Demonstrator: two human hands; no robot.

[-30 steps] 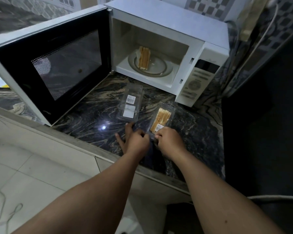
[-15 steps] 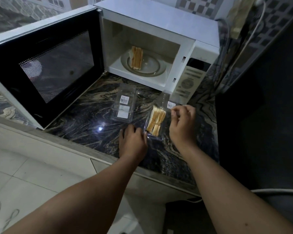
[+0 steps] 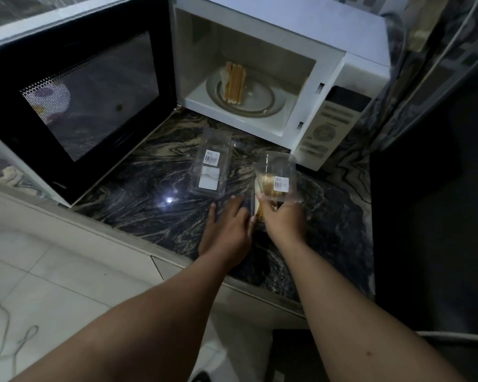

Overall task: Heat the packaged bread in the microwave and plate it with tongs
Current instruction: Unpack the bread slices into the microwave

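Observation:
The white microwave (image 3: 364, 64) stands open, its door (image 3: 75, 86) swung out to the left. Inside, a few bread slices (image 3: 234, 81) stand on edge on the round plate (image 3: 262, 102). On the dark marble counter lies an empty clear package (image 3: 211, 164) with labels. To its right is a second clear bread package (image 3: 277, 176) with slices inside, its labelled lid raised. My right hand (image 3: 286, 220) grips this package at its near end. My left hand (image 3: 229, 224) lies flat on the counter, fingers stretched, against the package's left edge.
The microwave's control panel (image 3: 324, 130) is just behind the held package. A dark tall surface (image 3: 431, 188) closes off the right side. The counter's front edge (image 3: 138, 244) runs diagonally, with pale floor tiles below. A white cable (image 3: 458, 337) crosses at lower right.
My right hand went to the package's far end, then came back to its near end; the clear lid now stands raised. My left hand stayed at the package's left side.

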